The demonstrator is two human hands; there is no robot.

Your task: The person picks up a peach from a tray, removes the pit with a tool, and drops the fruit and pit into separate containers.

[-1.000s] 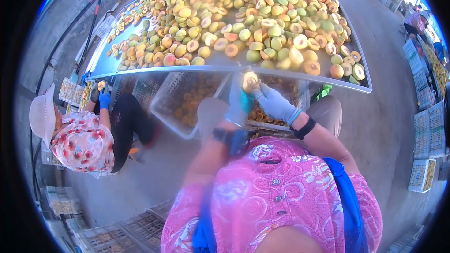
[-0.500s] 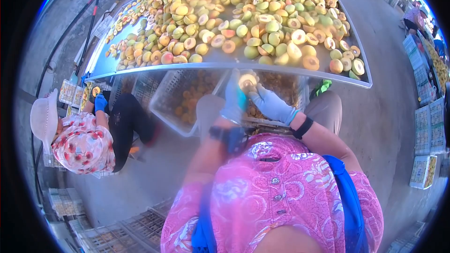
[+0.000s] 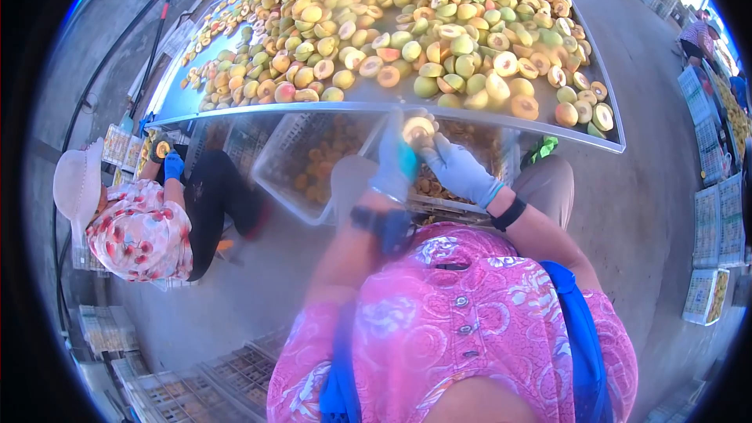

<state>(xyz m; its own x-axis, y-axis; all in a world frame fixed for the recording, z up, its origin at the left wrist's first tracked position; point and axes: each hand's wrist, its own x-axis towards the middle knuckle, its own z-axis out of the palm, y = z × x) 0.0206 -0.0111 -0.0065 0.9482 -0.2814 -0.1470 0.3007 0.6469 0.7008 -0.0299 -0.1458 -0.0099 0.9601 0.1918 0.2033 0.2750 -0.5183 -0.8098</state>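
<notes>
A cut peach half [image 3: 418, 131], its round centre facing up, sits at the fingertips of my left hand [image 3: 396, 158]. That hand wears a pale glove with a teal patch and is closed on the fruit, blurred by haze. My right hand [image 3: 462, 172], in a light blue-grey glove, is closed at the peach half's lower right edge. Whatever its fingers grip is hidden. Both hands are just below the front edge of a metal table [image 3: 313, 107] heaped with halved peaches [image 3: 462, 65]. Under my hands stands a crate of brownish pieces [image 3: 446, 188].
A crate of orange pieces [image 3: 317, 164] stands left of my knees. At the left sits a co-worker [image 3: 141, 231] in a pale hat and blue gloves, holding a fruit half. Stacked crates [image 3: 718, 219] line the right side; more crates [image 3: 204, 384] lie behind at lower left.
My hands keep nearly the same pose around the peach half. The view has shifted slightly; the co-worker's head and gloved hand have moved a little.
</notes>
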